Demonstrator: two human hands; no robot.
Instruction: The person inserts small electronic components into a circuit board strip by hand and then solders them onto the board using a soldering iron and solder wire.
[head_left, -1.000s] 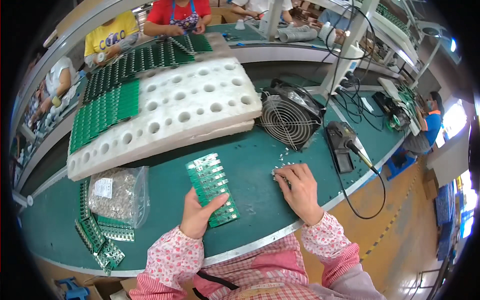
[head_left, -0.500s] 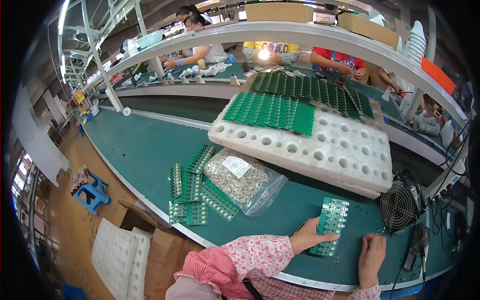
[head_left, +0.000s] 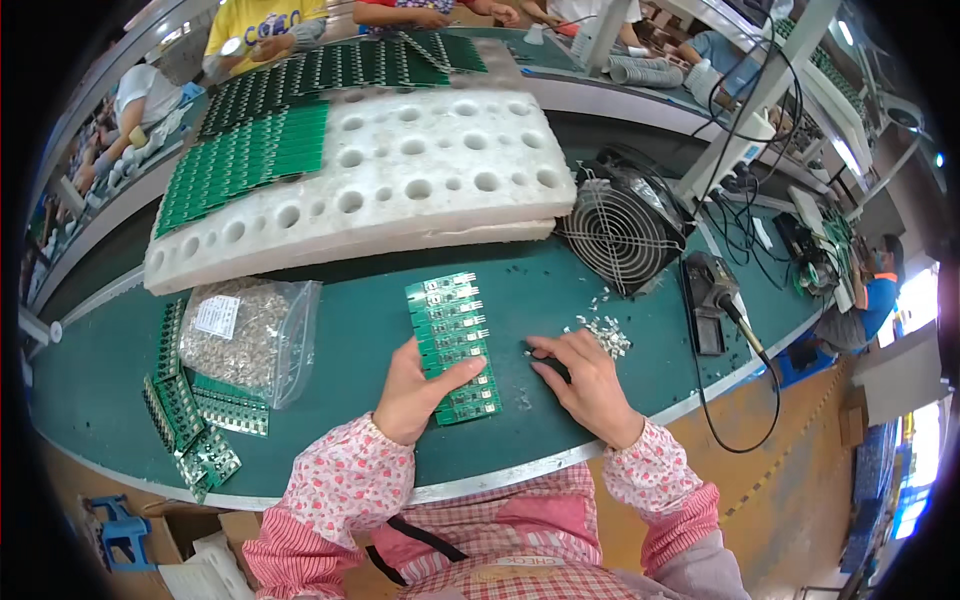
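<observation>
My left hand (head_left: 410,392) is closed on the lower left edge of a green circuit board panel (head_left: 447,325), with the thumb across its face. The panel carries rows of small components, with pins along its right edge. To the right of it, my right hand (head_left: 588,385) is curled just above the bench, thumb and forefinger near each other. A tiny piece seems to be at the fingertips, too small to name. Right behind that hand is a loose pile of small silvery-white parts (head_left: 612,335).
A clear bag of small parts (head_left: 240,335) and several populated boards (head_left: 185,420) lie left. Green boards (head_left: 245,155) rest on a white foam block (head_left: 420,205) behind. A fan (head_left: 622,235) and soldering iron (head_left: 745,325) stand right, with trailing cables. Co-workers sit across the bench.
The view has swung to the right, bringing the loose parts, fan and soldering iron further in. My left hand still grips the panel; my right hand stays curled beside it, now by the pile.
</observation>
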